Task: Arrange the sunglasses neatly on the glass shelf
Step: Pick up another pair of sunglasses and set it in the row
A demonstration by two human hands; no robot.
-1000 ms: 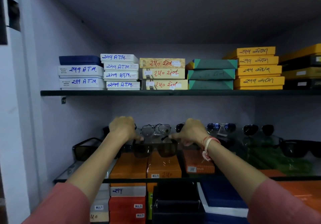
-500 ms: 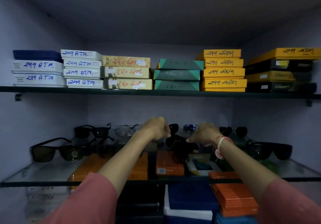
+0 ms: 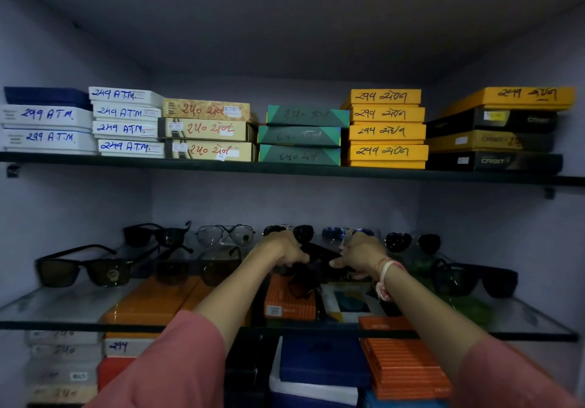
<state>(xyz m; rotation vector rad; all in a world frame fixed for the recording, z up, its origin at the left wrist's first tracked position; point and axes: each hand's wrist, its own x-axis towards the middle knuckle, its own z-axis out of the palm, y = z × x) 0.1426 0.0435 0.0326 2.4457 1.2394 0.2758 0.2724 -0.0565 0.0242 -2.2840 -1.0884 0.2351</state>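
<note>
Both hands hold one dark pair of sunglasses over the middle of the glass shelf.

Head view: the left hand (image 3: 282, 251) and right hand (image 3: 361, 254) are each curled closed on an end of the held sunglasses (image 3: 316, 260), just above the glass shelf (image 3: 63, 308); a wristband (image 3: 384, 273) circles the right wrist. More pairs stand along the back, among them a clear-lens pair (image 3: 225, 234), with a dark pair (image 3: 84, 266) at front left and another (image 3: 474, 276) at front right. Labelled boxes (image 3: 205, 129) are stacked on the upper shelf (image 3: 285, 171). Orange boxes (image 3: 289, 300) show through the glass below.
</note>
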